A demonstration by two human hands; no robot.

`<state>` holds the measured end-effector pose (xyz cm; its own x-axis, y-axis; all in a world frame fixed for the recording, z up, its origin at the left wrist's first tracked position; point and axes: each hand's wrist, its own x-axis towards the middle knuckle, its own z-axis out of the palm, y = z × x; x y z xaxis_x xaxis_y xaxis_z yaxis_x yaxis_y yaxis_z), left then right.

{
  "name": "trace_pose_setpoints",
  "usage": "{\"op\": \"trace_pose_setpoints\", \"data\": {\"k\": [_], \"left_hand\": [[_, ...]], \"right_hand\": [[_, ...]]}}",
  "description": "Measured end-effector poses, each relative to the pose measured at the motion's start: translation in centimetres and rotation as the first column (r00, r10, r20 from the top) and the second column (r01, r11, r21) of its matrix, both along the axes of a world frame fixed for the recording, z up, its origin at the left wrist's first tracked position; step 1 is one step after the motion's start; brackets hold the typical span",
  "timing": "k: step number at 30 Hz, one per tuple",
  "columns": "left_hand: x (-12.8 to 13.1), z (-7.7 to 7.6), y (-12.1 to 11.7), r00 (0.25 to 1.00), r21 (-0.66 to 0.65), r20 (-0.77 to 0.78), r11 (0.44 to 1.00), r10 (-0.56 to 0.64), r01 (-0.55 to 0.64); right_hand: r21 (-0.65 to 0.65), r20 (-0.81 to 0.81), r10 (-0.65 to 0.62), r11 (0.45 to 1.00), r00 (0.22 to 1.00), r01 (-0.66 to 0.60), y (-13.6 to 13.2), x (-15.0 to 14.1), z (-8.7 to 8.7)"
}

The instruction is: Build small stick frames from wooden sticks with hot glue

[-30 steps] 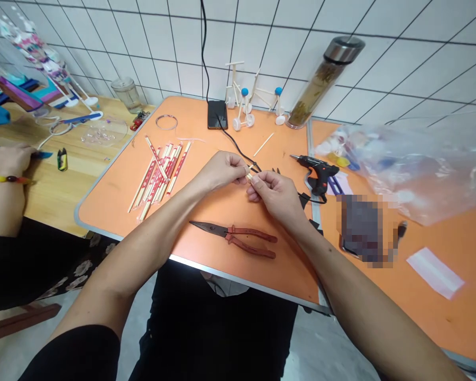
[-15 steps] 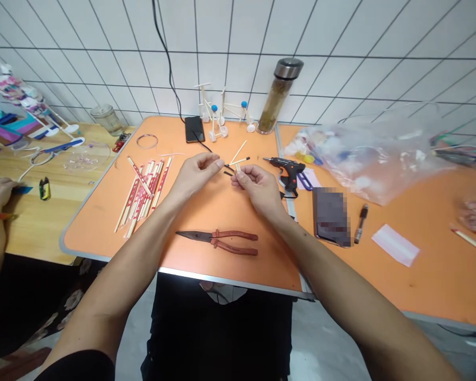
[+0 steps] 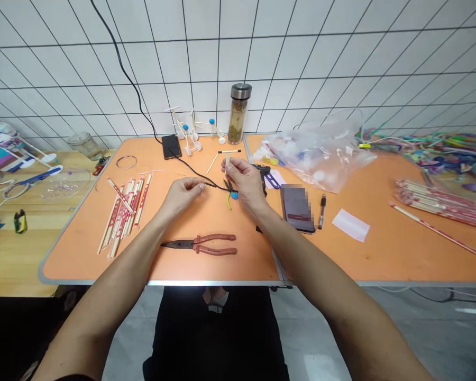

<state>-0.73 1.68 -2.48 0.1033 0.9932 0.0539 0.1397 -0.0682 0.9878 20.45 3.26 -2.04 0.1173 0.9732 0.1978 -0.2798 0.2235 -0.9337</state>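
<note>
One thin wooden stick [image 3: 227, 159] between right-hand fingers [image 3: 233, 167], left-hand fingers [image 3: 196, 184] pressed together

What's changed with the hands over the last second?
The hands have drawn apart. The left hand moved back leftward, its fingertips pinched beside the black cable. The right hand raised a small T-shaped wooden stick piece upright between its fingers. The red-handled pliers and the wrapped chopsticks stayed where they lay.

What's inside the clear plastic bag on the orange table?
The clear plastic bag holds white fluffy balls and some yellow and blue bits. The crumpled, shiny plastic hides whatever lies deeper, so its full contents cannot be seen.
</note>
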Motion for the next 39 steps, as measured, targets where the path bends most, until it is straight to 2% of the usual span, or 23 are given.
{"op": "trace_pose_setpoints", "data": {"k": [4, 11, 15, 23, 27, 31, 34, 39], "left_hand": [[0.4, -0.4, 0.4, 0.999, 0.001, 0.041, 1.000, 0.008, -0.008], [2.4, 0.3, 0.3, 0.972, 0.048, 0.229, 0.997, 0.054, -0.067], [2.8, 0.5, 0.0, 0.958, 0.055, 0.286, 0.997, 0.027, -0.045], [2.9, 0.6, -0.1, 0.961, 0.000, 0.275, 1.000, 0.000, 0.000], [2.8, 0.5, -0.1, 0.955, -0.041, 0.296, 0.999, 0.023, -0.011], [2.1, 0.6, -0.1, 0.949, -0.082, 0.310, 0.996, 0.056, -0.032], [1.7, 0.8, -0.2, 0.949, -0.085, 0.306, 0.995, 0.070, -0.046], [1.5, 1.0, -0.2, 0.958, -0.100, 0.274, 0.993, 0.089, -0.063]], "right_hand": [[0.003, -0.008, 0.015, 1.000, 1.000, -0.015, 0.0, 0.0, 0.1], [-0.065, -0.074, 0.127, 0.989, 0.989, -0.132, -1.0, -1.4, -0.1], [-0.054, -0.117, 0.177, 0.981, 0.977, -0.184, -1.5, -2.2, -0.4], [-0.090, -0.071, 0.152, 0.983, 0.986, -0.158, -1.8, -2.7, -0.8], [-0.117, -0.012, 0.188, 0.975, 0.982, -0.188, -1.9, -2.7, -0.8], [-0.185, -0.036, 0.169, 0.967, 0.985, -0.173, -1.6, -2.3, -1.1], [-0.182, -0.048, 0.170, 0.967, 0.984, -0.176, -1.3, -1.9, -1.3], [-0.175, 0.033, 0.142, 0.975, 0.989, -0.134, -1.2, -1.7, -1.4]]}}
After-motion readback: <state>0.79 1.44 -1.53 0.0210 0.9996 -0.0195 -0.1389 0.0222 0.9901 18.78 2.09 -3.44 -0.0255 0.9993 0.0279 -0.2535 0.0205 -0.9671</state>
